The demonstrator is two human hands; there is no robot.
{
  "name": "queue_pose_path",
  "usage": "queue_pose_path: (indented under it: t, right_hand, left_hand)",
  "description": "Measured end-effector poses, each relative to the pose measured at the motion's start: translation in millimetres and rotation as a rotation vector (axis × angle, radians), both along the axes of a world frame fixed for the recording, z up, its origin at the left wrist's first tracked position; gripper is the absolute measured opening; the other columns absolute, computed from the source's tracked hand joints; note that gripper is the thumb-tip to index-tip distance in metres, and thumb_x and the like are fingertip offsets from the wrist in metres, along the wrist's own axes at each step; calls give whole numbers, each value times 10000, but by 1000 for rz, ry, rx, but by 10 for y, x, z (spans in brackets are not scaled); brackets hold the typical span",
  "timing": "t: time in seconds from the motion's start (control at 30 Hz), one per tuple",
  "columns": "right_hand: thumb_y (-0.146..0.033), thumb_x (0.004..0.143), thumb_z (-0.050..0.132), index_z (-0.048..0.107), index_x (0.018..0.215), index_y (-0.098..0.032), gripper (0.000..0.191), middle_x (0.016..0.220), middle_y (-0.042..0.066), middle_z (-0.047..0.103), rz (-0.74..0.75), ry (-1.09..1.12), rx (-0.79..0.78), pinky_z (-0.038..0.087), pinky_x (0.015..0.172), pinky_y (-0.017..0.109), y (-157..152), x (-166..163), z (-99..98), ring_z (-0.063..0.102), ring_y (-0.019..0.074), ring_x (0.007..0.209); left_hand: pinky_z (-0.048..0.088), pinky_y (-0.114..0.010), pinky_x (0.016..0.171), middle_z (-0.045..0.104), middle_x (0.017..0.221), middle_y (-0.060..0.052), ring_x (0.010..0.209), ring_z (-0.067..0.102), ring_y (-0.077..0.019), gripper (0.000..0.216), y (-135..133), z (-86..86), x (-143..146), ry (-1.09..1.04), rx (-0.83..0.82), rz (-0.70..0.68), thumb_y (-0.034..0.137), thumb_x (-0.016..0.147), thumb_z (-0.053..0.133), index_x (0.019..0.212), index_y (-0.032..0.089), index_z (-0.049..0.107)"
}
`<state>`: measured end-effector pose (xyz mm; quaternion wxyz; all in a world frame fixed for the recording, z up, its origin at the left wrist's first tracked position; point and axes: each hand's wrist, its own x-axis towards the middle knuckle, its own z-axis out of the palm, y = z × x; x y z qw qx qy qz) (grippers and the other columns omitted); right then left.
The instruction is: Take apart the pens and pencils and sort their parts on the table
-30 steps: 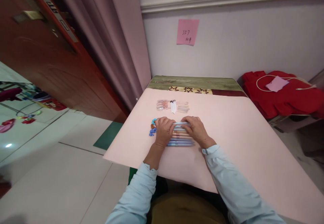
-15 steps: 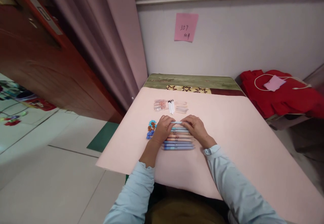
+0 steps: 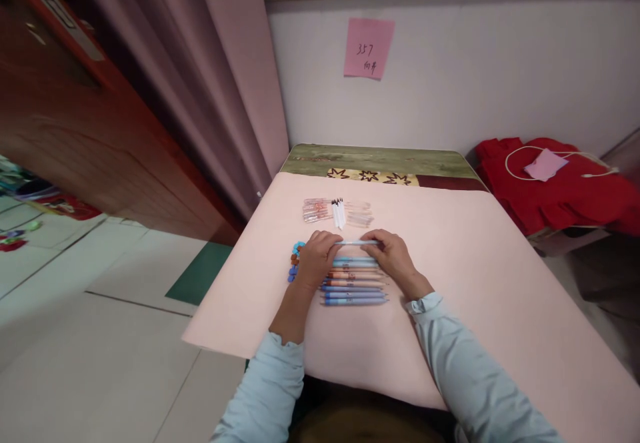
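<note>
My left hand (image 3: 316, 257) and my right hand (image 3: 395, 256) pinch the two ends of a light blue pen barrel (image 3: 352, 243), held level across the table. Just below it lies a row of pen barrels (image 3: 356, 284) in light blue, beige-orange and darker blue, all side by side. My left wrist and hand cover some of their left ends. Small blue and brown pieces (image 3: 293, 260), perhaps caps or toppers, sit left of my left hand, which partly hides them.
Beyond my hands lie white sticks with black tips (image 3: 339, 214), between clear reddish-patterned tubes (image 3: 316, 209) and clear pale pieces (image 3: 359, 213). Pink paper (image 3: 465, 283) covers the table. A wall stands behind, a red cloth (image 3: 575, 196) is at right, and a wooden door (image 3: 125, 129) at left.
The view has shifted slightly, so the table items appear a little lower. Both hands keep their pinch on the light blue pen barrel; the right fingers sit slightly further right.
</note>
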<state>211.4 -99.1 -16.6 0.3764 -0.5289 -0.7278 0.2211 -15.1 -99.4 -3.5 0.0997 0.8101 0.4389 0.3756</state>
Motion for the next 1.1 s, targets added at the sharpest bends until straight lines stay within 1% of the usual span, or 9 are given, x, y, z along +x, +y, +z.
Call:
queue_pose_path:
  t: [0.17,0.4,0.53,0.73,0.83,0.93,1.1]
  right_hand:
    - [-230,818,646,740,950,-256,164,901,21,729,-13,-74,-10,462,734,315,3,-2,22,625,183,761]
    - [-210,792,614,743,947,-249,205,891,22,720,-36,-103,-3,453,748,319,-2,-6,46,619,187,775]
    - [-214,782,597,748,948,-243,227,858,21,704,-62,-92,18,452,740,311,-2,5,36,610,183,759]
    - [-239,778,581,752,915,-239,219,824,15,686,-78,-48,27,439,694,284,-18,18,60,587,167,711]
    - [-232,759,575,744,854,-234,194,805,11,682,-102,-42,10,427,677,275,-35,14,107,587,166,713]
    - [-241,753,565,736,827,-226,187,781,15,676,-142,-42,0,420,665,274,-52,10,144,583,169,704]
    - [-261,765,548,738,830,-225,204,791,16,682,-187,-44,-15,418,666,271,-63,1,163,580,162,687]
  left_hand:
    - [494,-360,837,656,898,-48,915,572,-208,149,-54,6,-54,12,10,38,168,925,539,961,221,674]
    - [508,-351,819,626,872,-38,913,581,-208,225,-63,-31,-54,26,-41,66,62,804,586,914,229,690]
    - [511,-332,792,625,863,-35,895,599,-198,208,-69,-31,-53,11,-75,74,77,788,586,888,224,693]
    - [497,-327,817,636,862,-28,893,612,-199,179,-109,45,-62,107,-86,173,104,778,562,873,223,655]
    - [488,-319,802,653,852,-26,888,620,-200,158,-128,60,-75,144,-67,215,107,790,556,852,227,638]
    - [481,-317,784,679,849,-26,883,626,-202,130,-133,51,-96,146,-19,287,146,842,552,875,233,644]
    - [454,-335,848,727,902,-24,906,611,-212,145,-103,-1,-119,142,73,311,144,868,571,931,239,661]
